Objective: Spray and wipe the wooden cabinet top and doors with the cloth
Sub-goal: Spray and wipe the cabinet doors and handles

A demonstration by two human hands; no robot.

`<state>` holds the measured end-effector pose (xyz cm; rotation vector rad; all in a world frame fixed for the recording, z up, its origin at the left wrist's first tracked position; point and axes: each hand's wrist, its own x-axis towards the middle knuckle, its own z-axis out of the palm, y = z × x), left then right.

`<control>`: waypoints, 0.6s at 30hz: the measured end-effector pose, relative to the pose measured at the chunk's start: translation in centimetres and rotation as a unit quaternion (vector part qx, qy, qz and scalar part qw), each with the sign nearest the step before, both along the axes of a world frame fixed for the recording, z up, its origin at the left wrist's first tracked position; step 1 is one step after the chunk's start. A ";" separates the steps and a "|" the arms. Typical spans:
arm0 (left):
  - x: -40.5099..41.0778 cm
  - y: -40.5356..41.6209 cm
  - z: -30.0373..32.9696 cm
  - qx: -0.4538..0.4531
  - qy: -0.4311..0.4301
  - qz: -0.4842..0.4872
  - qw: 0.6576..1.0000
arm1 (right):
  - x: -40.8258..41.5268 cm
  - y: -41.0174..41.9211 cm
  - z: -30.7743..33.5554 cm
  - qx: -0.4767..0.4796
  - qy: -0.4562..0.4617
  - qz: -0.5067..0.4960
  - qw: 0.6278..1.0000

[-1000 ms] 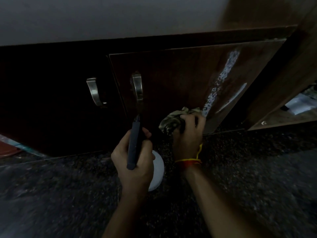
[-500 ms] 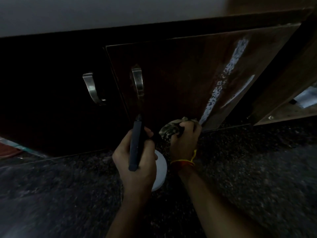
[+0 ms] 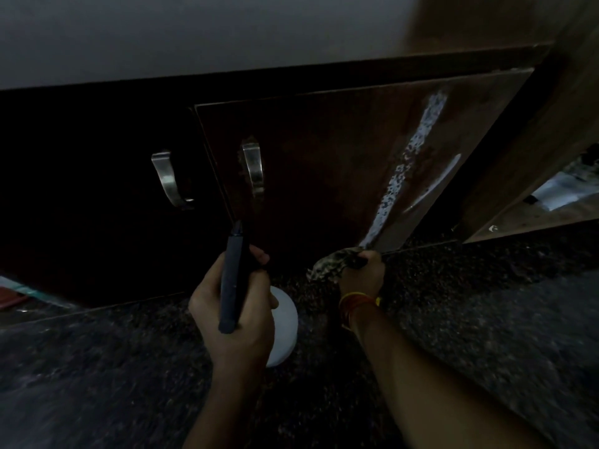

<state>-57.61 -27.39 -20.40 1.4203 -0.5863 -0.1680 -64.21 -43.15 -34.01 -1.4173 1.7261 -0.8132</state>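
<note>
A dark wooden cabinet door point(image 3: 324, 163) with a metal handle point(image 3: 253, 171) fills the middle; a speckled wet streak point(image 3: 408, 163) runs down its right side. My right hand point(image 3: 361, 273) grips a patterned cloth point(image 3: 330, 262) at the door's bottom edge, by the streak's lower end. My left hand point(image 3: 233, 309) holds a spray bottle point(image 3: 282, 325) with a white body and a dark blue head, its nozzle pointing up at the door. A second door point(image 3: 97, 196) on the left, very dark, carries its own handle point(image 3: 170, 179).
A speckled dark granite floor point(image 3: 470, 335) lies below the cabinet. A pale cabinet top point(image 3: 194, 30) runs across above. On the right a lighter wooden panel point(image 3: 534, 150) stands beside an open shelf with papers point(image 3: 564, 189). A red and teal object point(image 3: 13, 294) sits at far left.
My right hand has dragged the cloth down the door from mid-height to its bottom edge. My left hand and the bottle have stayed almost still.
</note>
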 end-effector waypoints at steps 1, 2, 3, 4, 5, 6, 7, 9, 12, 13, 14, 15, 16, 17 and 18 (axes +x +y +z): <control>0.0 0.0 0.1 -0.003 0.006 -0.002 1.000 | -0.1 -0.1 0.2 0.001 0.003 -0.002 1.000; 0.0 -0.1 0.1 0.000 0.008 -0.004 1.000 | -0.1 -0.2 0.3 0.001 0.000 -0.004 1.000; -0.1 -0.2 0.0 0.003 0.014 -0.004 1.000 | -0.1 -0.1 0.3 0.001 -0.004 -0.005 1.000; -0.2 -0.2 0.0 0.006 0.014 -0.002 1.000 | -0.1 -0.1 0.3 0.002 -0.007 -0.006 1.000; -0.3 -0.2 0.1 0.008 0.013 -0.007 1.000 | -0.3 -0.3 0.1 0.000 -0.015 -0.009 1.000; -0.3 -0.1 0.1 0.010 0.005 -0.010 1.000 | -0.6 -0.4 0.0 -0.001 -0.023 -0.016 1.000; -0.3 -0.1 0.2 0.012 -0.003 -0.012 1.000 | -0.9 -0.7 -0.1 0.001 -0.030 -0.023 0.999; -0.3 0.0 0.4 0.016 -0.010 -0.012 1.000 | -1.3 -1.2 0.2 0.007 -0.027 -0.030 0.999; -0.5 0.0 0.7 0.017 -0.005 -0.012 1.000 | -1.3 -0.7 1.6 -0.033 -0.031 -0.040 0.998; -0.5 0.0 0.7 0.015 0.000 -0.015 1.000 | -1.1 -0.5 2.4 -0.063 -0.038 -0.046 0.996; -0.5 0.0 0.7 0.010 0.007 -0.015 1.000 | -1.1 -0.4 3.0 -0.098 -0.046 -0.048 0.993; -0.5 0.0 0.7 0.002 0.017 -0.017 1.000 | -1.0 -0.2 3.8 -0.135 -0.052 -0.041 0.989; -0.5 0.0 0.8 -0.003 0.021 -0.017 1.000 | -1.0 -0.2 4.8 -0.168 -0.054 -0.031 0.984; -0.7 -0.1 0.9 -0.006 0.018 -0.020 1.000 | -1.1 -0.1 5.7 -0.197 -0.053 -0.023 0.979; -0.8 -0.2 1.0 -0.006 0.009 -0.023 1.000 | -1.2 -0.1 6.4 -0.220 -0.054 -0.018 0.974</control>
